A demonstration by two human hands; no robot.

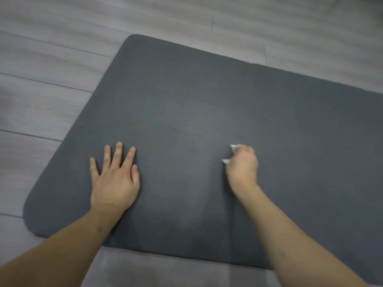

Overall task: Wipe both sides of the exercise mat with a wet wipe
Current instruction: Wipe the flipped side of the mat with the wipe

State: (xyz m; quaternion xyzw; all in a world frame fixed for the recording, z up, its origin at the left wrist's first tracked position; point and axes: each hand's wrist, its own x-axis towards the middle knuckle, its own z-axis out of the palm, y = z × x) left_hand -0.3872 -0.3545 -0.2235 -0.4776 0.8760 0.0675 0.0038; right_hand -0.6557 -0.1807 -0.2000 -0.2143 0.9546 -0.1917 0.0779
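A dark grey exercise mat (186,96) lies flat on the floor, its rounded left end in view and its right part running out of frame. My left hand (114,179) lies palm down on the mat with fingers spread and straight. My right hand (242,164) is curled around a white wet wipe (233,147) and holds it against the mat near the middle; only small white corners of the wipe show past the fingers. A slightly lighter streaked patch marks the mat between my two hands.
Pale grey wood-look floor planks (51,59) surround the mat on the left and far sides. A grey strip of floor (165,270) runs along the mat's near edge between my forearms.
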